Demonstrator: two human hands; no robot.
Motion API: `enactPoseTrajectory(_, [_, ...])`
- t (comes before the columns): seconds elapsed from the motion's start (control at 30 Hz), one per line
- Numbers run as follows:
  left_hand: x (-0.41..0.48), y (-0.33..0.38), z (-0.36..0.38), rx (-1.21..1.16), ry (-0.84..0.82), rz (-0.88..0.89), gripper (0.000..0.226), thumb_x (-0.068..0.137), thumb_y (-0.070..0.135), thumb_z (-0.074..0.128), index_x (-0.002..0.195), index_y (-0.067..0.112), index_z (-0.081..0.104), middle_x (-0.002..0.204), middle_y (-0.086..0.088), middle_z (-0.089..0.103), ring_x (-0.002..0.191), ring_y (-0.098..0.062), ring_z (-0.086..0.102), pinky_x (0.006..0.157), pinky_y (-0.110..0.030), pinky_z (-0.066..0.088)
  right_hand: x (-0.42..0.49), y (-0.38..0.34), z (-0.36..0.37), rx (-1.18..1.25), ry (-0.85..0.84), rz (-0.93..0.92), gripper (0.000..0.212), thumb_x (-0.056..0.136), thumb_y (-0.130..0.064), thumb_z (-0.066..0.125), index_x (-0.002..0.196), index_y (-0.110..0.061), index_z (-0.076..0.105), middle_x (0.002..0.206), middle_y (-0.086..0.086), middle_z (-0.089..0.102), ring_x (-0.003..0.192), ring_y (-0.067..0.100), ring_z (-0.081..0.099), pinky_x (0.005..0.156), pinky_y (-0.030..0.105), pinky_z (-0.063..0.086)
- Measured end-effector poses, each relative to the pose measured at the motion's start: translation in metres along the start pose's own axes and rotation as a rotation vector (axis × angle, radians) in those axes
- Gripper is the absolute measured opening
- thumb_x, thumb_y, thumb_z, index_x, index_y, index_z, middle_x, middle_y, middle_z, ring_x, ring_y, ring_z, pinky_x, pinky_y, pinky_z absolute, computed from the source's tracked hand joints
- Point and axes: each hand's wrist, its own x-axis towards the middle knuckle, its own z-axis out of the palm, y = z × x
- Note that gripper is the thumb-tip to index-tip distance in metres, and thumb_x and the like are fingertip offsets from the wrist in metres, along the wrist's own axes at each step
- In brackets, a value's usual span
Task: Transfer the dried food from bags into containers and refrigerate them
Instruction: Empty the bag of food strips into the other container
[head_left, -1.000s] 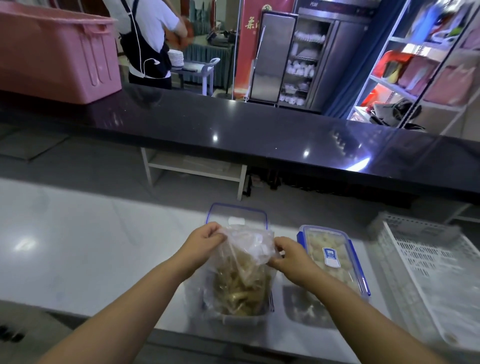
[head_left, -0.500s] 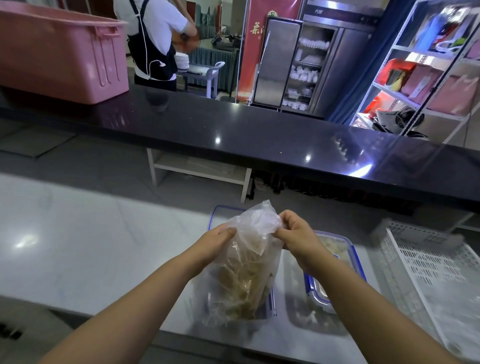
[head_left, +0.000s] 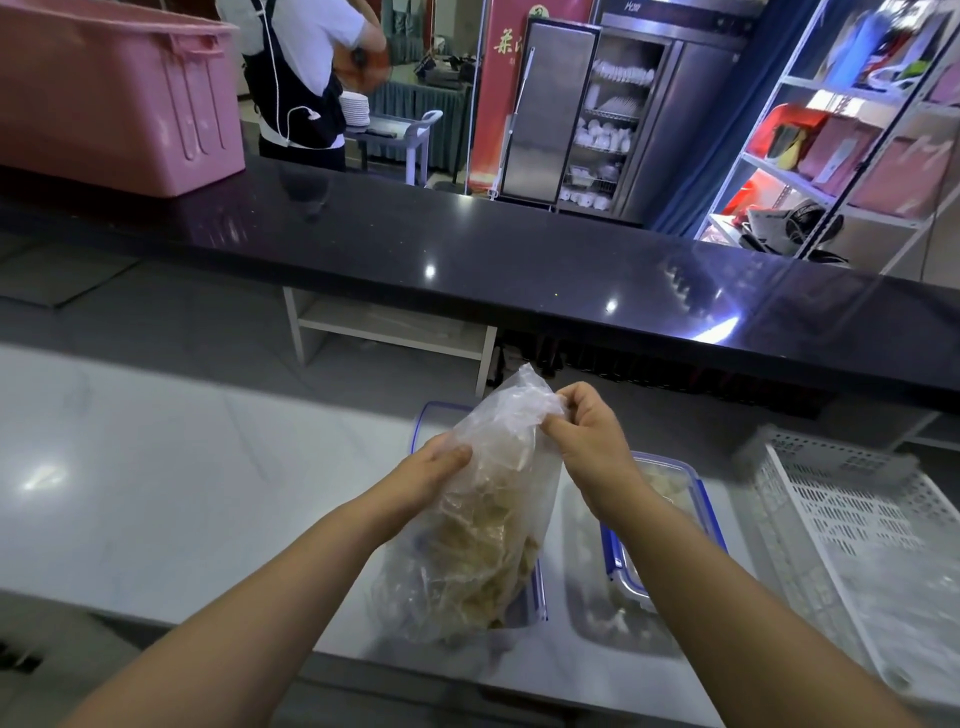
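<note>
Bag (head_left: 498, 441): clear plastic, held up and tilted over the near edge of the white counter (head_left: 156, 467), its crumpled top pointing far.
Dried food (head_left: 483, 551): tan strips filling the bag's lower part.
Left hand (head_left: 431, 467): holds the bag's left side, thumb pressed on the plastic.
Right hand (head_left: 587, 436): pinches the bag's gathered top with curled fingers.
Open container (head_left: 539, 587): under the bag and mostly hidden; a blue edge shows at the bag's right.
Second container (head_left: 670, 478): clear with blue trim, just right of the bag and partly behind the right forearm.
White crate (head_left: 852, 519): slotted, on the counter at the right.
Black counter (head_left: 467, 249): far side, carrying a pink tub (head_left: 104, 93) at the left.
Person (head_left: 306, 67): stands beyond the black counter, in an apron.
</note>
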Motion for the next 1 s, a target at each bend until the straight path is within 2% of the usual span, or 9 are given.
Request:
enactPoseTrajectory(0.1, [-0.012, 0.001, 0.001, 0.029, 0.025, 0.05, 0.063, 0.085, 0.053, 0.058, 0.138, 0.028, 0.036, 0.139, 0.0, 0.049, 0.118, -0.018, 0.055, 0.105, -0.041, 0.042, 0.001, 0.002, -0.001, -0.019, 0.02, -0.028, 0.014, 0.088, -0.004, 0.054, 0.081, -0.016, 0.05, 0.088, 0.011, 0.054, 0.077, 0.022, 0.052, 0.068, 0.032, 0.048])
enactPoseTrajectory(0.17, [-0.026, -0.002, 0.004, 0.151, 0.152, 0.101, 0.095, 0.074, 0.06, 0.064, 0.148, 0.028, 0.013, 0.152, 0.005, 0.026, 0.133, -0.016, 0.036, 0.107, -0.036, 0.033, 0.0, 0.005, -0.002, -0.046, 0.012, -0.035, 0.014, 0.088, -0.005, 0.054, 0.082, -0.017, 0.05, 0.088, 0.011, 0.055, 0.078, 0.021, 0.052, 0.068, 0.031, 0.049])
enactPoseTrajectory(0.23, [-0.048, -0.011, 0.012, 0.314, 0.249, 0.192, 0.117, 0.058, 0.063, 0.069, 0.148, 0.034, 0.0, 0.152, 0.011, 0.014, 0.135, -0.008, 0.021, 0.109, -0.034, 0.026, -0.001, 0.009, -0.001, -0.055, 0.017, -0.03, 0.015, 0.089, -0.006, 0.055, 0.082, -0.018, 0.049, 0.088, 0.009, 0.055, 0.078, 0.02, 0.052, 0.067, 0.03, 0.049])
enactPoseTrajectory(0.3, [-0.067, -0.033, 0.023, 0.588, 0.216, 0.308, 0.125, 0.053, 0.068, 0.067, 0.145, 0.037, -0.012, 0.153, 0.018, -0.003, 0.139, -0.003, 0.003, 0.116, -0.032, 0.012, -0.001, 0.013, -0.001, -0.065, 0.033, -0.021, 0.014, 0.089, -0.007, 0.055, 0.081, -0.017, 0.049, 0.086, 0.008, 0.055, 0.077, 0.02, 0.052, 0.067, 0.031, 0.049])
enactPoseTrajectory(0.4, [-0.075, -0.065, 0.039, 0.993, 0.178, 0.361, 0.127, 0.056, 0.077, 0.055, 0.134, 0.039, -0.038, 0.151, 0.013, -0.029, 0.138, -0.003, -0.029, 0.116, -0.036, -0.015, -0.001, 0.014, 0.001, -0.071, 0.041, -0.018, 0.013, 0.088, -0.007, 0.055, 0.082, -0.016, 0.049, 0.083, 0.006, 0.053, 0.075, 0.018, 0.05, 0.065, 0.029, 0.047])
enactPoseTrajectory(0.47, [-0.066, -0.076, 0.039, 1.104, 0.193, 0.331, 0.122, 0.058, 0.077, 0.048, 0.123, 0.042, -0.05, 0.15, 0.008, -0.032, 0.136, -0.006, -0.035, 0.115, -0.041, -0.017, 0.001, 0.013, 0.002, -0.081, 0.037, -0.016, 0.012, 0.088, -0.006, 0.054, 0.083, -0.014, 0.049, 0.082, 0.006, 0.052, 0.074, 0.017, 0.049, 0.064, 0.028, 0.046])
enactPoseTrajectory(0.67, [-0.036, -0.082, 0.031, 1.145, 0.198, 0.313, 0.098, 0.067, 0.087, 0.024, 0.128, 0.046, -0.04, 0.151, 0.006, -0.027, 0.136, -0.007, -0.032, 0.117, -0.045, -0.012, 0.007, 0.012, 0.003, -0.077, 0.06, -0.003, 0.015, 0.087, -0.004, 0.054, 0.079, -0.016, 0.049, 0.08, 0.006, 0.051, 0.072, 0.017, 0.046, 0.064, 0.029, 0.044])
enactPoseTrajectory(0.83, [-0.012, -0.066, 0.028, 1.16, 0.178, 0.27, 0.103, 0.073, 0.073, 0.038, 0.141, 0.03, -0.026, 0.155, 0.002, -0.025, 0.135, -0.007, -0.03, 0.116, -0.04, -0.014, 0.017, 0.007, 0.001, -0.052, 0.095, 0.015, 0.008, 0.085, -0.003, 0.053, 0.084, -0.011, 0.051, 0.084, 0.009, 0.052, 0.074, 0.02, 0.048, 0.067, 0.033, 0.046])
enactPoseTrajectory(1.0, [0.005, -0.05, 0.017, 1.036, 0.107, 0.3, 0.104, 0.078, 0.049, 0.064, 0.149, 0.024, -0.008, 0.154, 0.009, -0.019, 0.14, -0.005, -0.019, 0.119, -0.036, 0.002, 0.025, -0.002, 0.001, -0.056, 0.095, -0.006, 0.01, 0.085, -0.002, 0.054, 0.083, -0.012, 0.051, 0.085, 0.009, 0.052, 0.075, 0.021, 0.049, 0.069, 0.035, 0.048])
